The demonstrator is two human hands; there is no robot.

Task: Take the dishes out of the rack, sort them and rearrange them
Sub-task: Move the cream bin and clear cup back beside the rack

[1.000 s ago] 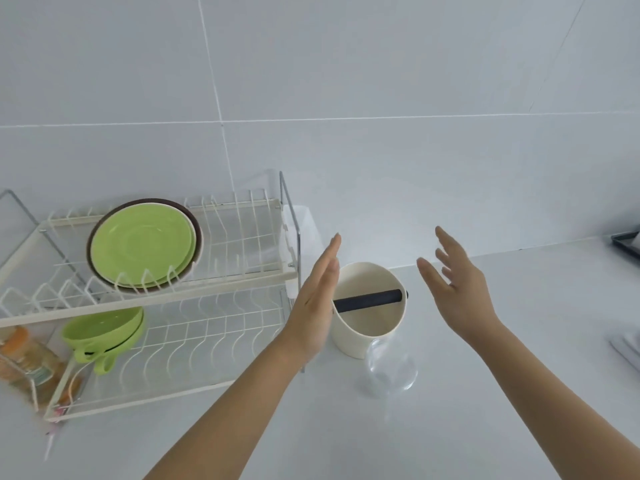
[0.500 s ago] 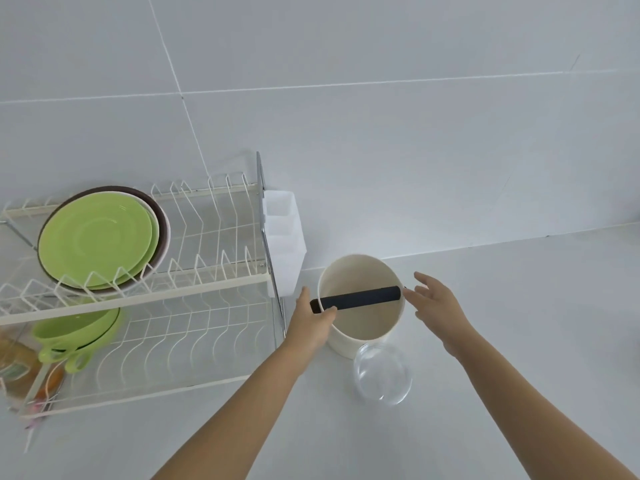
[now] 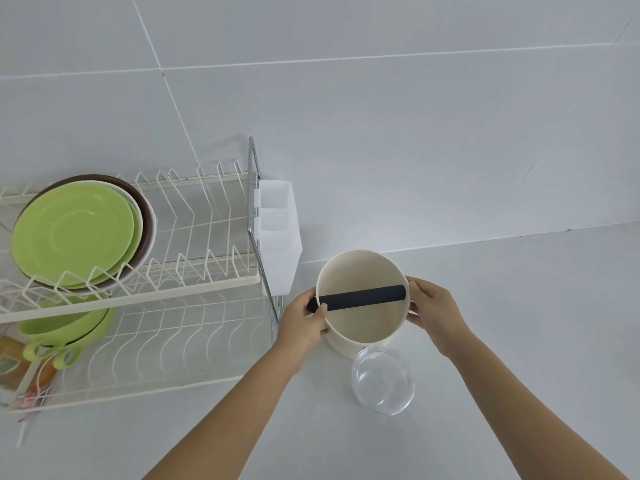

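Care is best taken that the cream container point(image 3: 362, 327), right of the dish rack point(image 3: 194, 306), is lifted level while gripped by left hand point(image 3: 304, 323) and right hand point(image 3: 434, 311).

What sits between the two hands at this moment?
In the head view, the cream container with a black bar across its mouth sits between the left hand and right hand; both grip its sides.

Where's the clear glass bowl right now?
The clear glass bowl sits on the counter, directly in front of the cream container, between the person's forearms.
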